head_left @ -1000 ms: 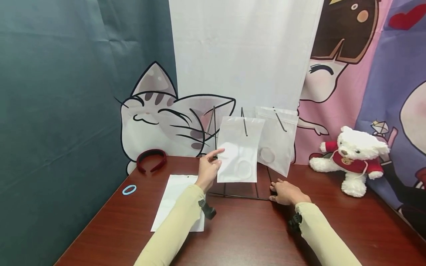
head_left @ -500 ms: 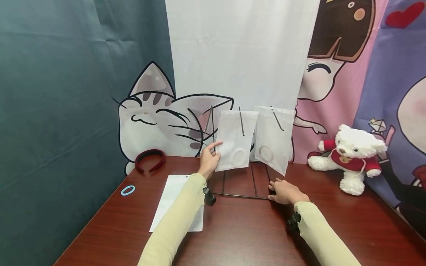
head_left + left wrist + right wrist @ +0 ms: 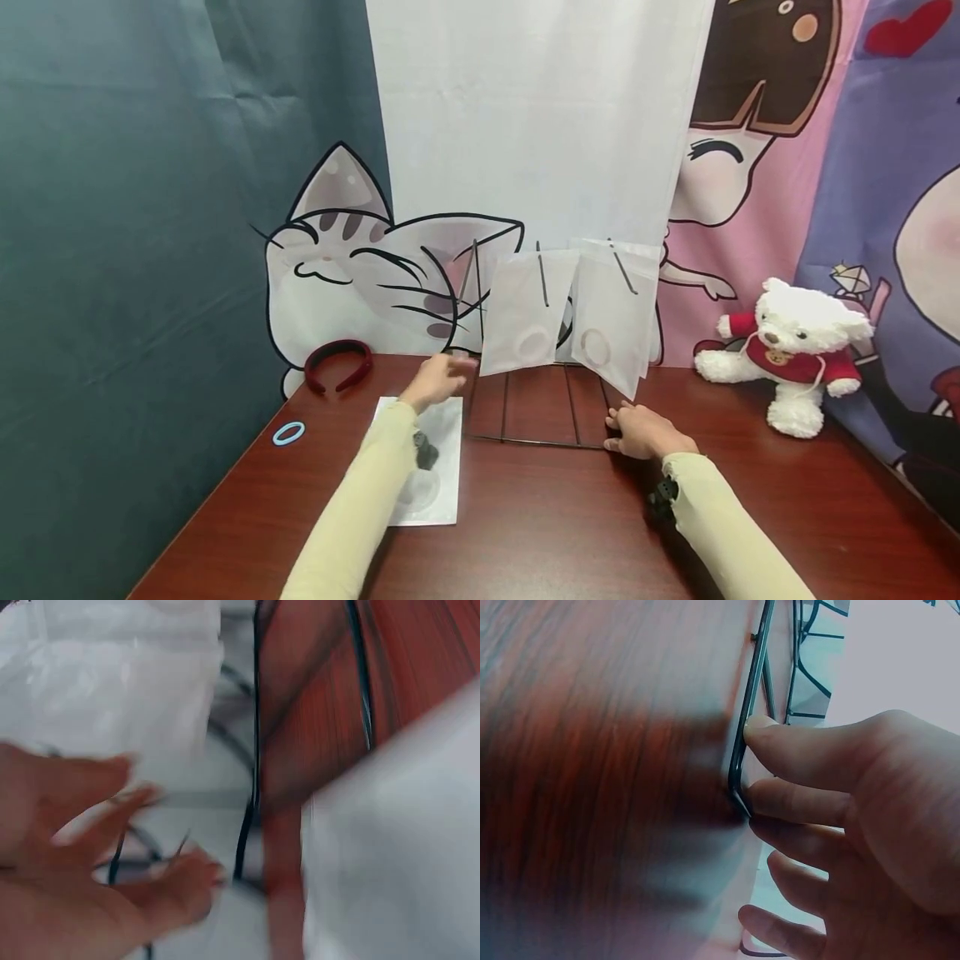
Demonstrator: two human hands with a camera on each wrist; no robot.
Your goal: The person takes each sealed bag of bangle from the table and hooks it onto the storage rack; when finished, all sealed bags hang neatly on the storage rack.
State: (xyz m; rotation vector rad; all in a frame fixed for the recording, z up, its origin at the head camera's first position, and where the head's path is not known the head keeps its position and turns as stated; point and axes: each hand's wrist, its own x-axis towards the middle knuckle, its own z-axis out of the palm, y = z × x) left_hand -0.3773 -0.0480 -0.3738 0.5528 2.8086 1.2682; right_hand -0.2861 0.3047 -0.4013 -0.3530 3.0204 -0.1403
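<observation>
A black wire rack [image 3: 536, 442] stands on the table with two white plastic bags hung from its hooks. Round ring shapes show through the middle bag [image 3: 521, 292] and the right bag [image 3: 611, 308]. My left hand [image 3: 435, 382] is off the bags, left of the rack and over the far end of a third white bag [image 3: 442, 500] that lies flat on the table. Its fingers are loosely bent, with nothing between them. My right hand [image 3: 647, 433] holds the rack's front right corner; in the right wrist view, thumb and forefinger pinch the black wire [image 3: 748, 720].
A dark red headband [image 3: 337, 346] and a light blue ring [image 3: 288, 433] lie on the left of the table [image 3: 555, 525]. A white teddy bear [image 3: 798, 358] in a red top sits at the right. Printed curtains hang behind the rack.
My left hand has come away from the middle bag and moved left and down. That bag has swung back, hanging nearer the rack. The right hand keeps its place at the rack's corner.
</observation>
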